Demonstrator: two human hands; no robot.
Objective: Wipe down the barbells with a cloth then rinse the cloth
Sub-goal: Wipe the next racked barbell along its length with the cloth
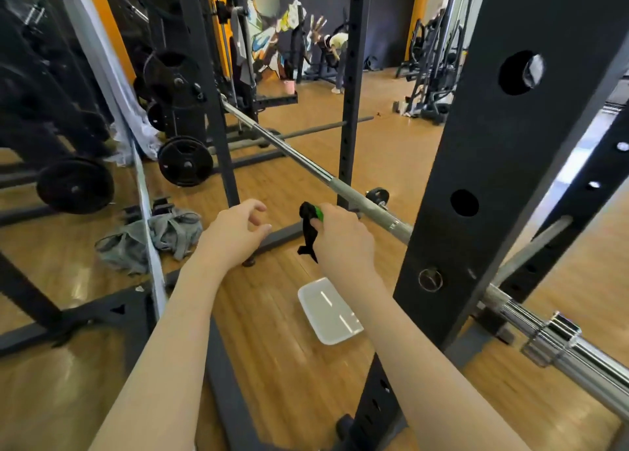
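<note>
A steel barbell (pixel 292 151) lies in the black rack, running from the far left to the chrome sleeve at the right edge. My right hand (pixel 343 236) grips a black and green cloth (pixel 309 227) just left of the bar's grey section, part of the cloth hanging below my fingers. My left hand (pixel 235 232) hovers beside it with fingers loosely curled, holding nothing. Below my hands a white rectangular tub (pixel 328 311) sits on the wooden floor.
A thick black rack upright (pixel 503 164) stands close on the right, thinner uprights (pixel 350 86) ahead. A mirror (pixel 61 144) lines the left wall. Weight plates (pixel 185 166) hang on the far rack. A grey garment (pixel 173 232) lies on the floor. A person bends over far back.
</note>
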